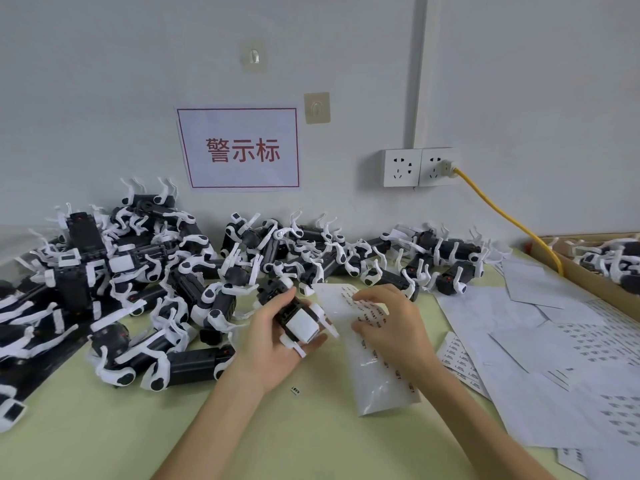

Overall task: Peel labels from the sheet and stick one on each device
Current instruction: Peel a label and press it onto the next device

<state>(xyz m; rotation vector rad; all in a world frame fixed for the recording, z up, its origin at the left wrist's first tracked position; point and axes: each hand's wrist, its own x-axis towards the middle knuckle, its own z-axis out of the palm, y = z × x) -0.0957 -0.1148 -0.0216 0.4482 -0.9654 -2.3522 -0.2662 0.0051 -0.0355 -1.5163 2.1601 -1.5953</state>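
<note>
Pile of devices [173, 271]: heaped beyond the fingertips.
Label sheet [377, 375]: flat under the right hand [391, 327]. Fingers bent, tips on the printed rows. Cannot tell whether a label is pinched.
Device [298, 320]: clamped in the left hand [273, 344], just beside the right fingertips.
Step, judged: peeling. Next: lift one label cleanly and press it onto the held device.

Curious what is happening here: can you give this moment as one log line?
phase: label pick | left hand: holds black-and-white device | right hand: fingertips on label sheet | loose label: on table
</note>
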